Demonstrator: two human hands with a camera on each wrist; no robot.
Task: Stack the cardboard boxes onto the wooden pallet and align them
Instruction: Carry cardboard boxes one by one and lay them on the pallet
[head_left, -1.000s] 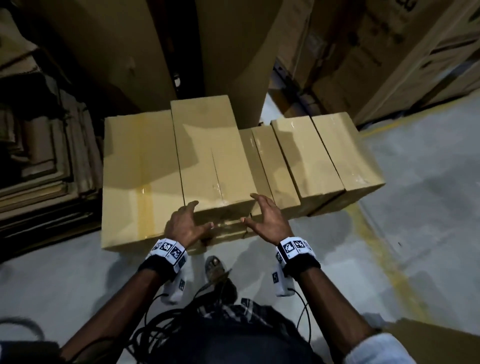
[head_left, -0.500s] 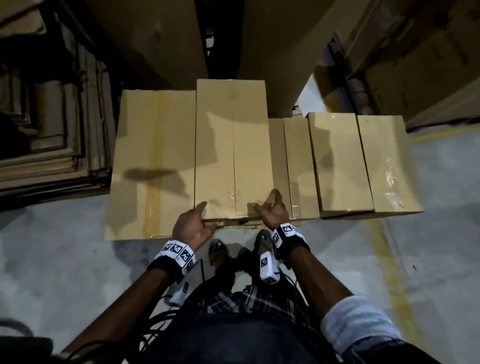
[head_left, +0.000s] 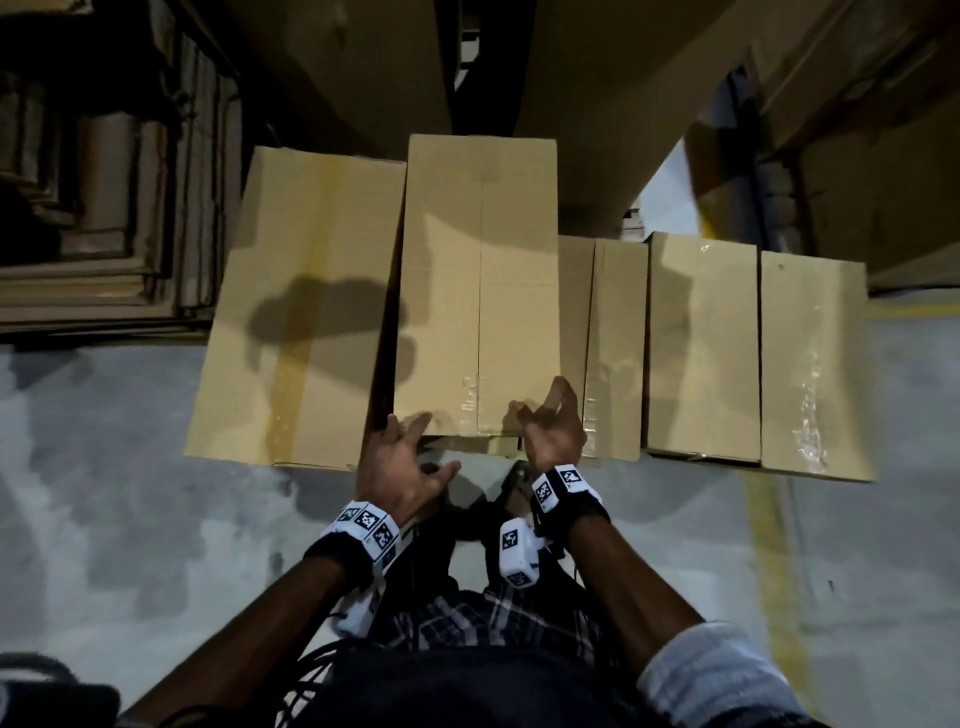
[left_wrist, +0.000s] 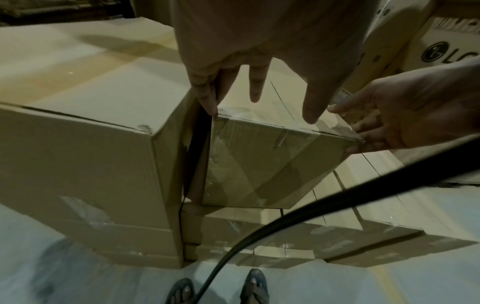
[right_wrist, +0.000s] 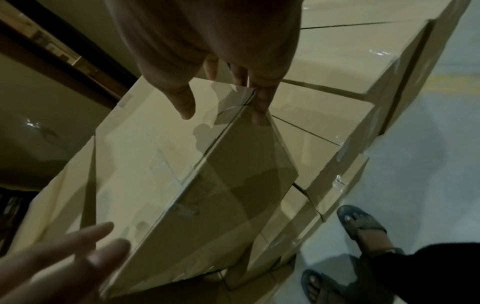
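A long cardboard box (head_left: 478, 291) lies on top of the stack, beside a bigger box (head_left: 301, 312) to its left. Lower boxes (head_left: 701, 343) run in a row to the right. My left hand (head_left: 410, 431) has straight fingers; a fingertip (left_wrist: 207, 102) touches the top box's near left corner (left_wrist: 215, 117). My right hand (head_left: 545, 410) is at the near right corner, thumb over the top and fingers (left_wrist: 363, 144) along the side, loosely spread. In the right wrist view its fingers (right_wrist: 259, 107) lie on that corner edge. No pallet shows under the boxes.
Flattened cardboard (head_left: 104, 234) is piled at the left, and tall cartons (head_left: 857, 130) stand behind and to the right. The grey floor has a yellow line (head_left: 769, 545) at the right. My sandalled feet (left_wrist: 254, 288) stand close to the stack, and a black cable (left_wrist: 285, 216) hangs in front.
My hands have shifted from the near end face of the top box out to its two near corners. The right hand has turned palm inward. My head has moved over the stack.
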